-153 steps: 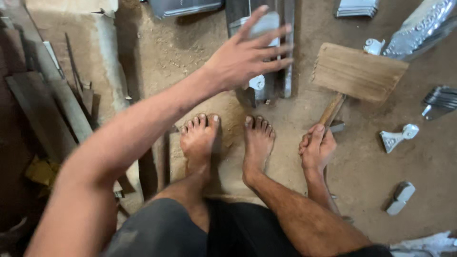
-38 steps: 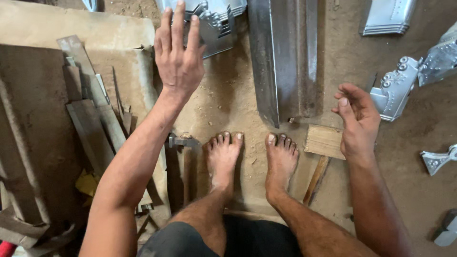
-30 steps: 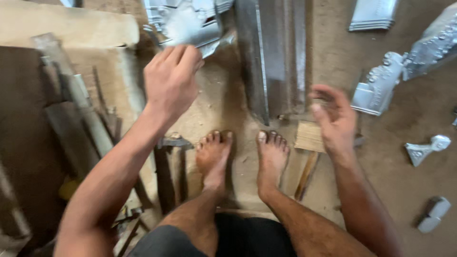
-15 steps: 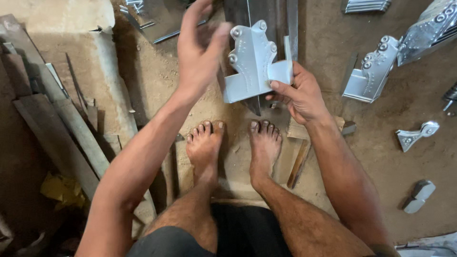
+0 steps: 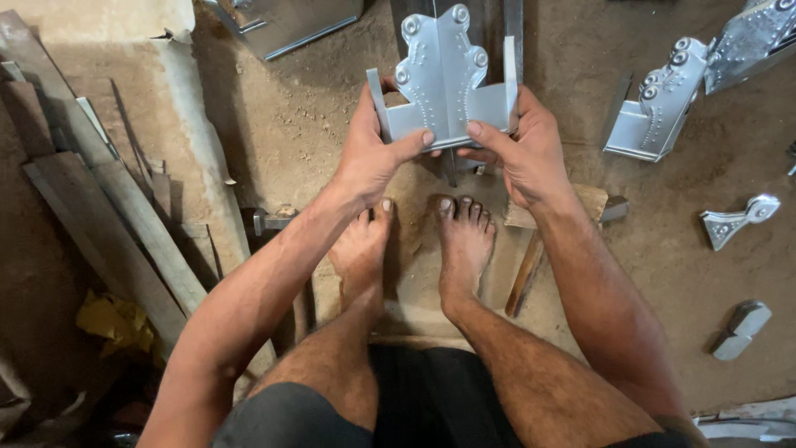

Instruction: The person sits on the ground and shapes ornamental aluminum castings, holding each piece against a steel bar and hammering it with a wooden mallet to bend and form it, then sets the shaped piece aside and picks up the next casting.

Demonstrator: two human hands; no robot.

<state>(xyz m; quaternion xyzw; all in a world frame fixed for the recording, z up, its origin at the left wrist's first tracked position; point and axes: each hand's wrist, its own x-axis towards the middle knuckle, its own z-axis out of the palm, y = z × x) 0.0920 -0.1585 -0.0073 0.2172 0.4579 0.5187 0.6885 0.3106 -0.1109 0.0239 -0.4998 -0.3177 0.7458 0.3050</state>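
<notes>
Held piece: a shiny embossed sheet-metal bracket (image 5: 448, 83) with scalloped top, round bosses and dotted lines, folded up at both side edges; held in the air above the dirt floor (image 5: 307, 108), over the person's bare feet (image 5: 414, 249).
Left hand (image 5: 373, 153): grip closed on the bracket's left lower corner, thumb laid across the front of its bottom edge, fingers behind.
Right hand (image 5: 522, 149): grip closed on the right lower corner, thumb on the front near the bottom edge, fingers wrapped around the folded right side.
Bracket to hands: between the two hands, touching both, its decorated face turned toward the camera.
Under the right wrist: a wooden mallet (image 5: 551, 228) lying on the floor just beside the right foot.
Right side: a similar bracket (image 5: 655, 112) lying on the floor, well apart from the hands; smaller cast-looking metal pieces (image 5: 734, 220) farther right.
Left side: wooden planks (image 5: 99, 207) lying aslant; a crumpled yellow wrapper (image 5: 116, 319) beside them, print not legible.
Top: flat metal sheet (image 5: 290, 21) on the floor.
</notes>
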